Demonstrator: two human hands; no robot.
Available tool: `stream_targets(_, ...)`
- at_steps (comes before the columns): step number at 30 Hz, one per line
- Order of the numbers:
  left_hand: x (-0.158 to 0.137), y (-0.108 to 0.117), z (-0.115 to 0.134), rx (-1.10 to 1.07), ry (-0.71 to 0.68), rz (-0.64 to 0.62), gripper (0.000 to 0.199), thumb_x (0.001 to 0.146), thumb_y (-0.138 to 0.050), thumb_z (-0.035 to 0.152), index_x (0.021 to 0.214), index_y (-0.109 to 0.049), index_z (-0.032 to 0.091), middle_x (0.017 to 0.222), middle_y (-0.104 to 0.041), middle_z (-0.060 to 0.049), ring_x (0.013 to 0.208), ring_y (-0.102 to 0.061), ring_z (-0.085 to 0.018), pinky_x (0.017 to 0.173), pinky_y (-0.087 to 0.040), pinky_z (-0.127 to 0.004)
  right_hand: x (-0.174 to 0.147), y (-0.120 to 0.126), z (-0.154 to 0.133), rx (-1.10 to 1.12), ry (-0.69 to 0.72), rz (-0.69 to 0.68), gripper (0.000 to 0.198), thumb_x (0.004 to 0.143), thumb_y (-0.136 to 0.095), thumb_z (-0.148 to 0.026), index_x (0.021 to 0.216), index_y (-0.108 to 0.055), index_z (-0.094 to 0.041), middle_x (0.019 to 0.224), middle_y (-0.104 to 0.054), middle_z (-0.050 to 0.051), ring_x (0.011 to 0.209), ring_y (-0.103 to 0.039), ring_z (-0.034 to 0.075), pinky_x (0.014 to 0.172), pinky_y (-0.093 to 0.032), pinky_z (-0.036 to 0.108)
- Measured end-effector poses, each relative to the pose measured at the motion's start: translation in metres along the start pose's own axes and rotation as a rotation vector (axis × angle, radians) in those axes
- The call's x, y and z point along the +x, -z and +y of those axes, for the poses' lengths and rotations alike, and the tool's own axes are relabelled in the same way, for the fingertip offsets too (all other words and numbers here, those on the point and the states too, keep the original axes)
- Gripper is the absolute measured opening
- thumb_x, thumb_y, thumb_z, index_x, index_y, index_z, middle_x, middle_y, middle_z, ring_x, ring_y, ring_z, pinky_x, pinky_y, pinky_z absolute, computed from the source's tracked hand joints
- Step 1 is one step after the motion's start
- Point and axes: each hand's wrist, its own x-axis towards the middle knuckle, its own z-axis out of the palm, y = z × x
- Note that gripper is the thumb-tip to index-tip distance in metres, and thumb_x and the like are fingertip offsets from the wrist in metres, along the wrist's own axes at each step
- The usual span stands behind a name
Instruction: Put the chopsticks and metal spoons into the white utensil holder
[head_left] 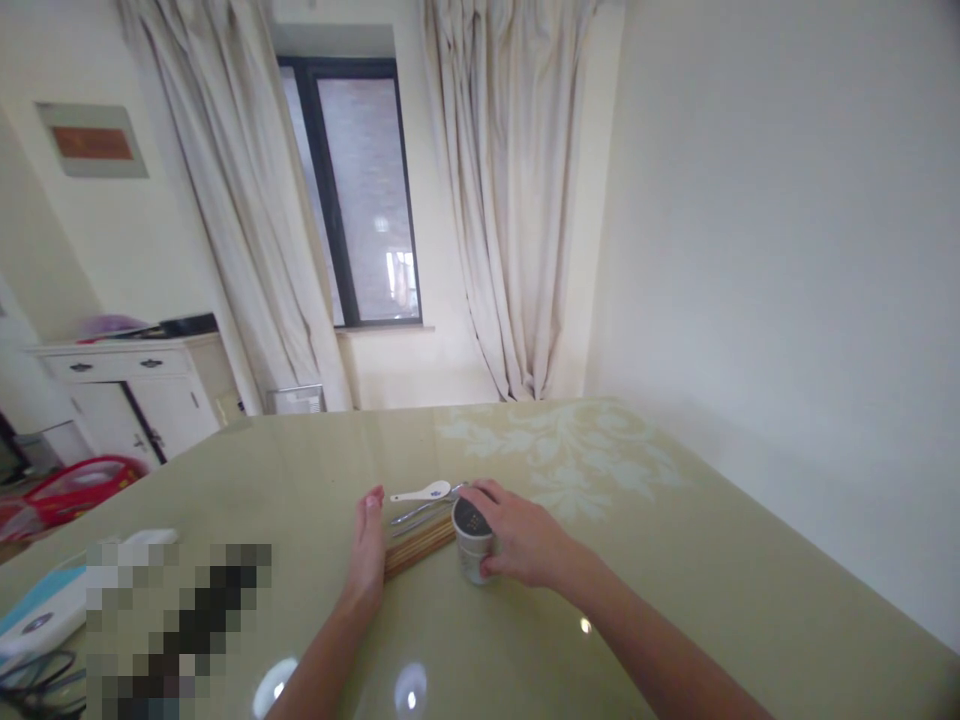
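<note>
My right hand [525, 535] is wrapped round a pale cylindrical container [474, 562] standing on the table. Its round top looks dark, with small light dots; I cannot tell whether that is a lid or the inside. A bundle of brown wooden chopsticks [421, 548] lies between the container and my left hand [367, 550]. That left hand stands on edge with its fingers stretched out, against or very near the chopstick ends. Just beyond the chopsticks lie thin metal utensils [417, 515], their far ends partly behind the container. Farther back rests a white spoon [424, 492] with a blue mark.
The glossy greenish table [675, 620] meets the wall on the right. At its left edge are a white device [45, 625] and black cables [41, 675]; a pixelated patch hides part there. A red basket-like object [86, 490] and a white cabinet [142, 385] stand beyond.
</note>
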Motion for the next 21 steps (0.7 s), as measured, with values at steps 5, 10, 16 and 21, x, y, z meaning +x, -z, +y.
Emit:
stream_targets(5,0.000,0.004,-0.004,0.020,-0.021,0.139,0.067,0.103,-0.024,0.063,0.139,-0.056,0.016,0.149,-0.060,-0.018,0.144,-0.053,-0.030,0.124,-0.037,-0.051,0.002,-0.004,-0.002,0.010,-0.022,0.002,0.110,0.066,-0.091,-0.026,0.161,-0.037,-0.031,0.163,-0.043,0.012,0.135,-0.058,0.037,0.110,-0.049,0.047)
stream_targets(10,0.001,0.002,-0.012,-0.002,-0.025,0.199,0.066,0.103,-0.021,0.060,0.137,-0.056,0.015,0.148,-0.059,-0.019,0.143,-0.053,-0.029,0.123,-0.038,-0.050,0.005,-0.010,-0.001,0.000,-0.022,0.037,0.107,0.068,-0.090,-0.027,0.161,-0.036,-0.030,0.162,-0.044,0.012,0.131,-0.060,0.036,0.108,-0.051,0.047)
stream_targets(16,0.000,-0.004,-0.016,-0.035,-0.055,0.185,0.066,0.102,-0.024,0.063,0.134,-0.058,0.016,0.144,-0.063,-0.017,0.140,-0.056,-0.028,0.123,-0.040,-0.049,0.007,-0.015,0.000,0.004,-0.030,0.045,0.108,0.069,-0.090,-0.029,0.162,-0.035,-0.031,0.164,-0.041,0.012,0.136,-0.057,0.036,0.111,-0.049,0.048)
stream_targets(21,0.000,-0.007,-0.017,-0.062,-0.055,0.174,0.067,0.103,-0.023,0.061,0.136,-0.056,0.014,0.145,-0.062,-0.018,0.140,-0.056,-0.028,0.123,-0.039,-0.048,0.009,-0.014,-0.005,-0.026,-0.076,0.037,0.110,0.069,-0.089,-0.030,0.164,-0.033,-0.030,0.170,-0.034,0.013,0.137,-0.057,0.039,0.112,-0.049,0.050)
